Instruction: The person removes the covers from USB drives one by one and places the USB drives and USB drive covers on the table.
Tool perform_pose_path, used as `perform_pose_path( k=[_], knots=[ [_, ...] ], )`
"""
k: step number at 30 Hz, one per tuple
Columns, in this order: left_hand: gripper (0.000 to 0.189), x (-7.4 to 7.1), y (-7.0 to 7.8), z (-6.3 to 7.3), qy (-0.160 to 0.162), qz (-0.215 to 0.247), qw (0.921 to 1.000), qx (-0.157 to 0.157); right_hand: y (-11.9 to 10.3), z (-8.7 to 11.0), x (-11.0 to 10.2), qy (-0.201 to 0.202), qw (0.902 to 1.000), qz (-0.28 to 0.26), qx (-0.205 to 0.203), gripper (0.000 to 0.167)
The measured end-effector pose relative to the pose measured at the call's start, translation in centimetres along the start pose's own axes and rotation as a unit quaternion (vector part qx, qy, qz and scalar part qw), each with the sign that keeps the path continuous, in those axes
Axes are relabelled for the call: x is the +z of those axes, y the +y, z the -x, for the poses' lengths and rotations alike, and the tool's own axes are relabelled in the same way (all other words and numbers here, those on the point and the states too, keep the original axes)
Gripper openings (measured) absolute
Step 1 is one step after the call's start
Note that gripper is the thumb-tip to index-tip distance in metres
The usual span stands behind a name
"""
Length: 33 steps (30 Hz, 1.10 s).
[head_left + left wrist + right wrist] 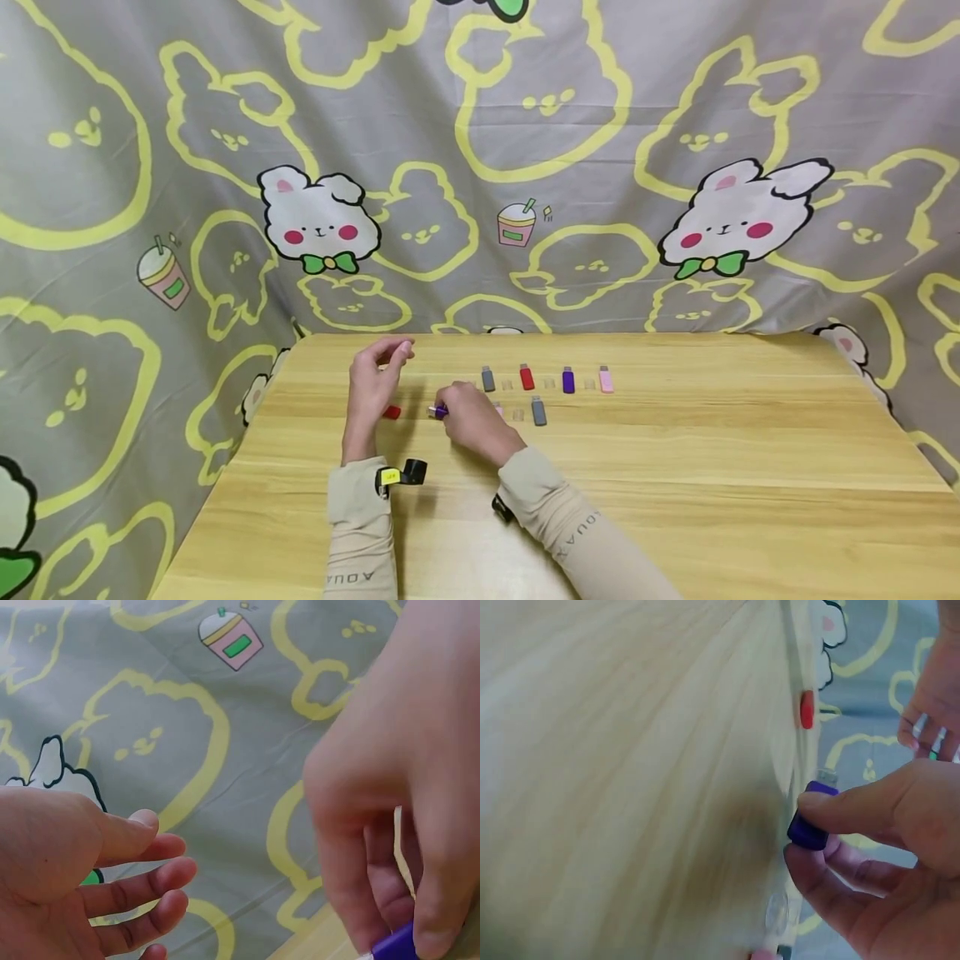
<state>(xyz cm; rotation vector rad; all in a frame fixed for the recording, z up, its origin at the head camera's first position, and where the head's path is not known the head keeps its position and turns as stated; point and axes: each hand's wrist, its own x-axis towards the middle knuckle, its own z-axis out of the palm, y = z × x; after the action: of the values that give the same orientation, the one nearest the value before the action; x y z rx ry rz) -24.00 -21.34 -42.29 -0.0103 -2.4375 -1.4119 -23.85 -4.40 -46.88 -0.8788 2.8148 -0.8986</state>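
Between the thumb and fingers of my right hand (476, 423), a purple USB stick (808, 829) is pinched. Its metal plug points left in the head view, and its capless end shows in the right wrist view. My left hand (372, 385) is raised to the left of it, fingers loosely bent and holding nothing, as the left wrist view shows. Beside that hand lies a red USB stick (392, 412), partly covered by it. A pink USB stick (765, 955) is mostly hidden behind the right hand in the head view.
Farther back, a row holds a grey USB stick (488, 380), a red one (527, 378), a purple one (568, 382) and a pink one (606, 381), with clear caps (549, 383) between them. Another grey stick (538, 412) lies nearer. A patterned curtain (420, 250) borders the wooden table (712, 483).
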Motion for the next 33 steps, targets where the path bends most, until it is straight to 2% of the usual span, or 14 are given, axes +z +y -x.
perform_pose_path(
  k=[4, 9, 18, 23, 26, 33],
  knots=[
    [0.024, 0.2, 0.1, 0.0, -0.002, 0.000, 1.0000, 0.001, 0.5, 1.0, -0.7, 0.015, 0.9982, -0.058, -0.006, 0.015],
    [0.021, 0.8, 0.4, 0.0, -0.012, 0.001, 0.9999, 0.009, 1.2, 2.5, -1.7, 0.020, 0.9911, -0.131, -0.008, 0.012],
    [0.020, 2.4, 1.1, 0.3, -0.033, -0.008, 0.9993, 0.018, 2.0, 4.7, -5.3, 0.027, 0.9798, -0.198, -0.012, 0.010],
    [0.017, 3.7, 1.6, 0.5, -0.062, -0.015, 0.9972, 0.039, 3.2, 5.4, -6.5, 0.050, 0.9701, -0.237, 0.002, 0.012],
    [0.016, 4.5, 1.8, 0.7, -0.090, -0.014, 0.9943, 0.056, 4.3, 5.7, -6.6, 0.061, 0.9687, -0.240, 0.015, 0.013],
    [0.013, 5.7, 2.6, 0.8, -0.159, -0.012, 0.9830, 0.091, 5.6, 5.9, -6.9, 0.085, 0.9605, -0.264, 0.027, 0.015]
  ],
)
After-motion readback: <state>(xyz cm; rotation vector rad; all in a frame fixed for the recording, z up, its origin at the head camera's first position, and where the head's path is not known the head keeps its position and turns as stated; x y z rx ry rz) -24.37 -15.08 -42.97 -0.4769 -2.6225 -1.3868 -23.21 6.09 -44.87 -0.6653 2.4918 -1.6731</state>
